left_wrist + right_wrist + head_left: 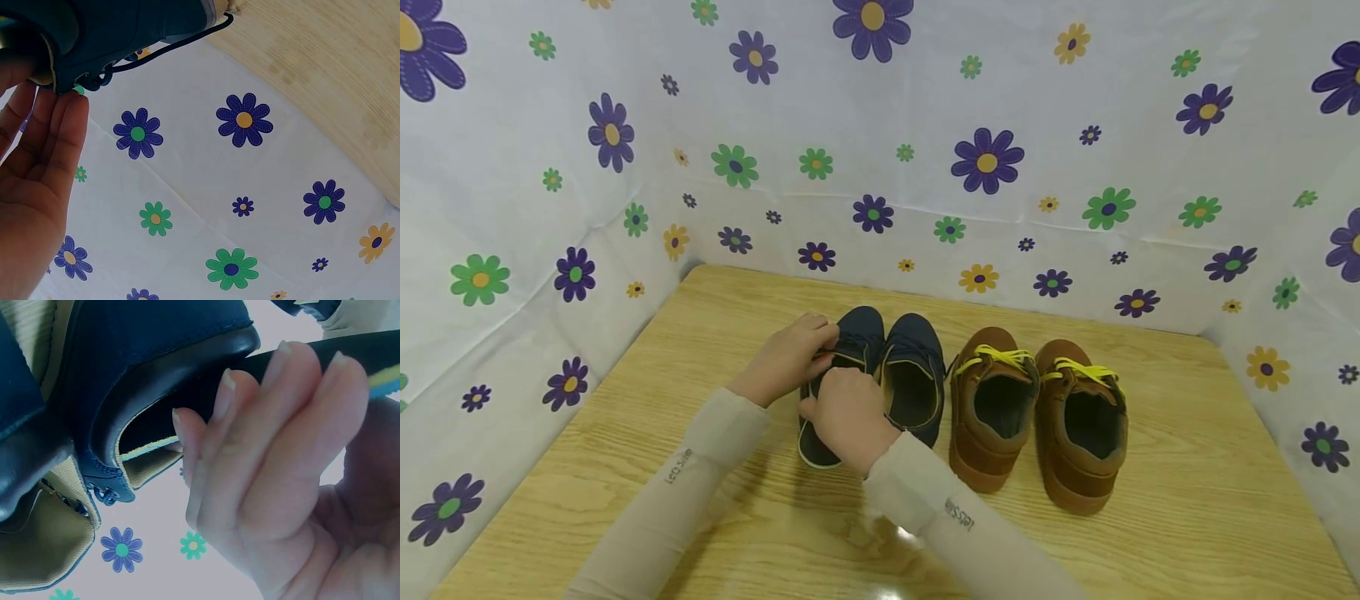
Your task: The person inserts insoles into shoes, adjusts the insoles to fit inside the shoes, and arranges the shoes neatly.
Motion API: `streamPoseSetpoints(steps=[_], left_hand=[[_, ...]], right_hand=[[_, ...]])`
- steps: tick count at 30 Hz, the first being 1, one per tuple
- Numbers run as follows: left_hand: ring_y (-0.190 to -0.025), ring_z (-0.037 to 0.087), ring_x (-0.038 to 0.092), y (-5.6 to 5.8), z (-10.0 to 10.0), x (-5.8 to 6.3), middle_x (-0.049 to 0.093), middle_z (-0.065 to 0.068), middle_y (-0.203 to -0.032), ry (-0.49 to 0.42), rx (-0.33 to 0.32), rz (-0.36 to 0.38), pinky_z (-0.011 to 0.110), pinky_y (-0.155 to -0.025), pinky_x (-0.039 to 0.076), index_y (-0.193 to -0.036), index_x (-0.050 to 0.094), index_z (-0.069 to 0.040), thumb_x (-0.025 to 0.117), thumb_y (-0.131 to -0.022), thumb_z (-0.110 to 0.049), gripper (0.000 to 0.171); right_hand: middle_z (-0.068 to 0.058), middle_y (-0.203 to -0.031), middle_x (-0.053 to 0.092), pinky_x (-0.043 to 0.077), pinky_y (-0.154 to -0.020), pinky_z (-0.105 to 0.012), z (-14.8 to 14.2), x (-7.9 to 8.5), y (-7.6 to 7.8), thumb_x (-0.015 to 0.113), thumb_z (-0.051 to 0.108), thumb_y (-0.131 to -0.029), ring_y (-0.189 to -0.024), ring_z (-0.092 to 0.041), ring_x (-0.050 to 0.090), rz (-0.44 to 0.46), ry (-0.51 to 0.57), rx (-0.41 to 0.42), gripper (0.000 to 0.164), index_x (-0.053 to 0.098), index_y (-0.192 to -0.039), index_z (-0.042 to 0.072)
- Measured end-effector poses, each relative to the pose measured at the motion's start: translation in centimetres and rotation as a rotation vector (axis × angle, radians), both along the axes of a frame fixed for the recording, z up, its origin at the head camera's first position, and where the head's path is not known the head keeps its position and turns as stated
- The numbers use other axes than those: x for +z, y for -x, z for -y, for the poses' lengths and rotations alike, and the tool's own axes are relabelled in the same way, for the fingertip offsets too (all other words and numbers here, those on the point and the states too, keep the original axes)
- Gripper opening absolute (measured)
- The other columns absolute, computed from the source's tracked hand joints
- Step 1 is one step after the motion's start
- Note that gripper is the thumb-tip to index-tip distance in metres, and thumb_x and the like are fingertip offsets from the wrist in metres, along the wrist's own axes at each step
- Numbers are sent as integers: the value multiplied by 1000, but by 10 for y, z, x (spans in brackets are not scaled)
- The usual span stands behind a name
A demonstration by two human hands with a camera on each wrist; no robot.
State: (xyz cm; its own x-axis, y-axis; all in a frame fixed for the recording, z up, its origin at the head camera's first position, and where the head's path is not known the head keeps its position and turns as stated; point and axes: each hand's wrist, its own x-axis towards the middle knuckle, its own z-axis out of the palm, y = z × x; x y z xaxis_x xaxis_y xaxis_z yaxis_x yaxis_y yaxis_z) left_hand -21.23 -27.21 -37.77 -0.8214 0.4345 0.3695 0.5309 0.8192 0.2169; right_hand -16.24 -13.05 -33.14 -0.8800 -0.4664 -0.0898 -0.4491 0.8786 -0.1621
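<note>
Two navy lace-up shoes stand side by side, toes toward the back. At the left navy shoe [861, 327], my left hand [790, 358] grips the opening's edge beside the laces. In the left wrist view, my left fingers [65, 134] lie against the outside of that shoe [125, 31]. My right hand [852, 417] is over the heel end and pinches a black insole [381, 353] with a yellow and blue edge. Its front end is inside the shoe's opening; the rest sticks out past the heel. The right navy shoe [931, 429] stands close beside it, untouched.
Two brown shoes with yellow laces, one nearer [981, 467] and one farther right [1078, 487], stand right of the navy pair. All rest on a wood-grain table [1210, 467]. A white flower-print cloth [910, 108] encloses the back and sides.
</note>
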Motion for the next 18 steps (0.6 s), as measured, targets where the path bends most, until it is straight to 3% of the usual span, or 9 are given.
streamPoseSetpoints(steps=[11, 15, 18], left_hand=[[-74, 19, 42, -1, -1, 2, 47, 2, -79, -11, -13, -6, 33, -63, 39, -81, 50, -8, 72, -83, 1, 24], [-74, 19, 42, -2, -1, 3, 47, 3, -79, -16, -10, 5, 33, -64, 39, -81, 50, -8, 72, -83, 1, 24], [-75, 19, 43, -2, 0, 3, 48, 3, -81, -17, -5, 9, 33, -63, 40, -81, 50, -8, 71, -84, 0, 23]], right_hand=[[-3, -61, 51, 37, -42, -23, 6, -4, 17, 62, 42, -93, -54, -16, 52, 98, 65, -34, 43, 53, -63, 13], [-2, -60, 50, 34, -40, -23, 10, -6, 18, 60, 43, -94, -51, -15, 50, 107, 26, -58, 43, 52, -64, 13], [1, -54, 45, 29, -37, -21, 13, -8, 14, 55, 49, -95, -43, -12, 45, 84, -70, -62, 49, 50, -60, 15]])
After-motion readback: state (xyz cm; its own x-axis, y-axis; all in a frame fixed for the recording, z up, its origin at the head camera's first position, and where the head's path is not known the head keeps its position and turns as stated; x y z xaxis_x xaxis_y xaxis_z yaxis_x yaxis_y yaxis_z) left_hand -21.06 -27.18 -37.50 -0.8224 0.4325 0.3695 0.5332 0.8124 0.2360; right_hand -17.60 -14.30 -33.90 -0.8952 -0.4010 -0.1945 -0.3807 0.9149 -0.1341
